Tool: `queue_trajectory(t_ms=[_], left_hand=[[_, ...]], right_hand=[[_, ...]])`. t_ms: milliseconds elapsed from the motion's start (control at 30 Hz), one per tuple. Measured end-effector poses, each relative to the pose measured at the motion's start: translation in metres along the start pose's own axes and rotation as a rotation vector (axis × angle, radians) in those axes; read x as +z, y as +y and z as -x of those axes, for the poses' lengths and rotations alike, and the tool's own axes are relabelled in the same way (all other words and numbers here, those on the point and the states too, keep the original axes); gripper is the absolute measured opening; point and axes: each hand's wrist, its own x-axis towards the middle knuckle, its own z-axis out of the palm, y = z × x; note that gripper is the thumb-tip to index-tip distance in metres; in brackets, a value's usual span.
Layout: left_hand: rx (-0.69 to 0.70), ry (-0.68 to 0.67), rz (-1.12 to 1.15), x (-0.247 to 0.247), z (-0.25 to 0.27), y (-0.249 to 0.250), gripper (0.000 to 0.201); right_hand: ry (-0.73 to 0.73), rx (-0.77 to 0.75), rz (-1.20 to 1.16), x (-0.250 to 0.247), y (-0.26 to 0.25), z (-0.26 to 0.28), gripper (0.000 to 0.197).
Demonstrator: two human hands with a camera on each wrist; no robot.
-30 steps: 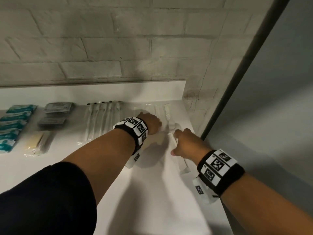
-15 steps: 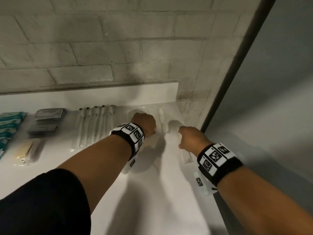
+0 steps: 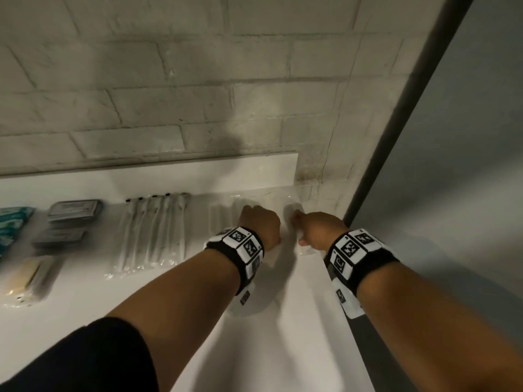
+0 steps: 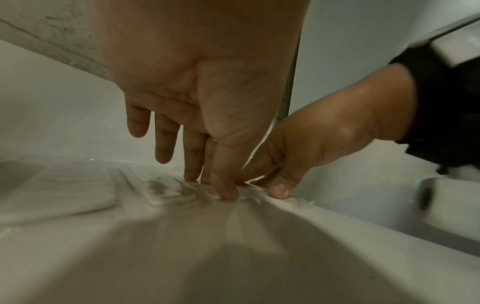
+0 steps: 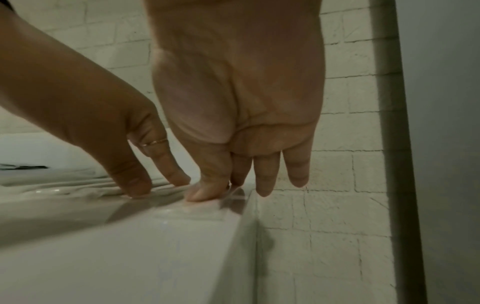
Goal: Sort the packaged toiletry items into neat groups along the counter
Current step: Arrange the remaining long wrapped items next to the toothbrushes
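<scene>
I see a smooth, faintly glossy white table under crinkled clear plastic wrappers that catch the light. The pale brick wall behind looks rough and matt. Black cloth wristbands look soft.

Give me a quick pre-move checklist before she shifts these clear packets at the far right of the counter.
1. Left hand on the clear packets: ok, thumb and fingers press down on the crinkled film.
2. Right hand in contact: ok, thumb flat on the last packet, next to the left thumb.
3. Margin at the counter's right edge: not ok, that packet lies right by the edge; two fingers hang past it.
4. Packets lined up with one another: cannot tell, the film is blurred.
5. Wrapped toothbrush row to the left kept apart: ok, a gap shows.
6. Dark boxes and teal packs undisturbed: ok, grouped at far left.
</scene>
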Motion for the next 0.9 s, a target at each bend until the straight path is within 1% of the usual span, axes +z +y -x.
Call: queue_trajectory(t_ms=[100,233,500,600,667,733,800,833,900], left_hand=[[0.001,0.041,0.011,0.005,0.001,-0.002,0.039],[0.026,0.061,0.015,0.008,0.001,-0.002,0.036],[0.037,0.088,0.056,0.009,0.003,-0.002,0.032],[0.040,0.105,0.096,0.009,0.006,-0.003,0.031],[0.046,0.147,0.097,0.009,0.010,-0.002,0.038],[0.024,0.199,0.131,0.010,0.015,-0.002,0.048],[-0.021,0.221,0.127,0.010,0.020,-0.005,0.047],[-0.051,0.209,0.110,0.010,0.023,-0.009,0.043],[-0.097,0.135,0.079,0.009,0.027,-0.014,0.037]], right_hand=[[0.012,-0.011,-0.006,-0.005,-0.003,-0.014,0.054],[0.012,-0.008,-0.019,-0.005,-0.006,-0.024,0.062],[0.010,-0.007,-0.041,-0.001,-0.005,-0.030,0.068],[0.006,0.007,-0.054,0.001,-0.006,-0.030,0.061],[0.002,0.012,-0.075,0.001,-0.006,-0.029,0.051],[0.043,-0.026,-0.063,-0.001,-0.005,-0.027,0.048],[0.114,-0.081,-0.054,-0.003,-0.003,-0.023,0.056],[0.149,-0.096,-0.052,-0.004,-0.004,-0.020,0.056],[0.169,-0.122,0.007,-0.004,-0.009,-0.017,0.049]])
